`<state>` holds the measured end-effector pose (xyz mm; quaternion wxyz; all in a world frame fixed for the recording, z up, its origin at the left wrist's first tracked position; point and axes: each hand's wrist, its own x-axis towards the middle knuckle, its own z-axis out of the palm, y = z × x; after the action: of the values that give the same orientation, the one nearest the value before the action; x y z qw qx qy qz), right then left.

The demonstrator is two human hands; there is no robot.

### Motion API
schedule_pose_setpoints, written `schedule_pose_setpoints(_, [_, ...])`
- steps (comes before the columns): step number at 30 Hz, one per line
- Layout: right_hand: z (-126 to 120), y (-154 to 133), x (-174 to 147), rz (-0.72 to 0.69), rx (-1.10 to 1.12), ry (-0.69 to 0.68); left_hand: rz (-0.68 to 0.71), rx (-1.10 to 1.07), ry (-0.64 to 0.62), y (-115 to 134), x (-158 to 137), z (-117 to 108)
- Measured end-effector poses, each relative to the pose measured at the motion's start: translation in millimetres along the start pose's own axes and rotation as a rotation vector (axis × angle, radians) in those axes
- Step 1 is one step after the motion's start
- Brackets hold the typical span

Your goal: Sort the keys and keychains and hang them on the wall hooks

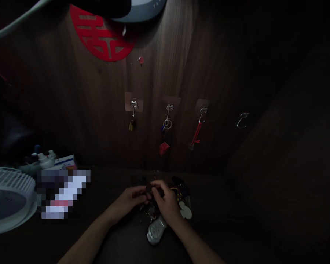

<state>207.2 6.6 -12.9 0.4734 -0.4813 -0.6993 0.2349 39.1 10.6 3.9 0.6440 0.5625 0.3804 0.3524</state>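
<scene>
My left hand (pixel 130 201) and my right hand (pixel 167 201) meet over a pile of keys and trinkets. Their fingertips pinch a small dark brownish piece (pixel 149 188) whose kind is too dim to make out. Below my right hand lies a silver-grey remote key fob (pixel 156 231). Beside that hand's outer edge is a pale mouse-head-shaped tag (pixel 185 210). Dark items and a multicoloured cord (pixel 176 191) show behind my right hand. A small round shiny trinket (pixel 151 211) sits between the hands. Part of the pile is hidden under my fingers.
Adhesive hooks line the wooden back panel. They carry a small brass padlock or key (pixel 131 126), a key ring with a red tag (pixel 164 148), and a red strap (pixel 196 135). A bare hook (pixel 242 120) is at right. A white fan (pixel 11 200) and small bottles (pixel 46 160) stand left.
</scene>
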Motion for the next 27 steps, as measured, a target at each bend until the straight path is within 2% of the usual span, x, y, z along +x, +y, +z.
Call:
schedule_pose_setpoints(5, [-1.0, 0.6, 1.4, -0.007, 0.013, -0.03, 0.034, -0.028, 0.008, -2.0, 0.3, 1.0])
schedule_pose_setpoints(12, [-1.3, 1.0, 2.1, -0.002, 0.012, -0.029, 0.037, -0.033, 0.097, 6.1, -4.0, 5.2])
schedule_pose_setpoints(18, [-0.4, -1.7, 1.6, -0.011, 0.038, -0.068, 0.052, -0.064, 0.179, 0.7, 0.0, 4.3])
schedule_pose_setpoints(27, [-2.4, -3.6, -0.1, -0.086, 0.006, -0.084, 0.083, -0.102, 0.146, -0.8, 0.8, 0.9])
